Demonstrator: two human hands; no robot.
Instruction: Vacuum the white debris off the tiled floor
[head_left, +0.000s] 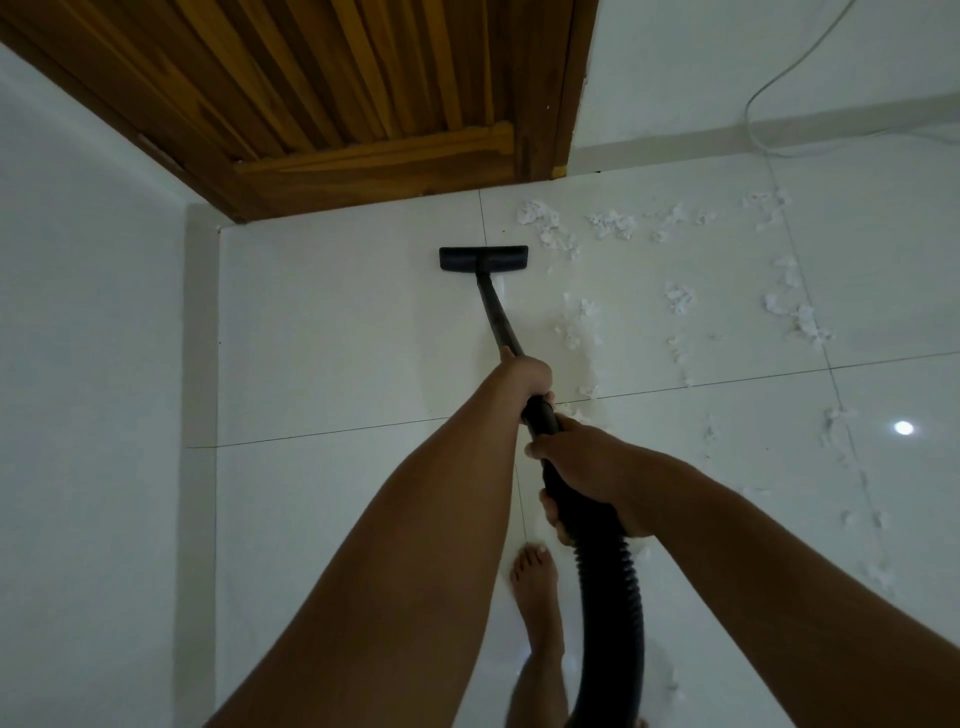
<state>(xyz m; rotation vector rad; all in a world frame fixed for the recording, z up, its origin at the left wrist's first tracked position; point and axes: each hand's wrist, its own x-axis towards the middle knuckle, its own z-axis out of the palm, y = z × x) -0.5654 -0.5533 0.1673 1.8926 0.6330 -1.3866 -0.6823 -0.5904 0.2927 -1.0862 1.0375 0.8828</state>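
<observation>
White debris is strewn across tiled floor beside the door; wand is gripped by left hand, hose by right hand.

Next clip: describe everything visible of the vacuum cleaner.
Only part of the vacuum shows: a flat, wide black floor head, a slim dark wand and a ribbed black hose, all plastic-looking. The head lies flat on the white tiled floor near the wooden door, left of the white debris. The wand slants back to the person. The left hand grips its upper end; the right hand grips the hose cuff behind. The hose drops out of frame; the body is unseen.
</observation>
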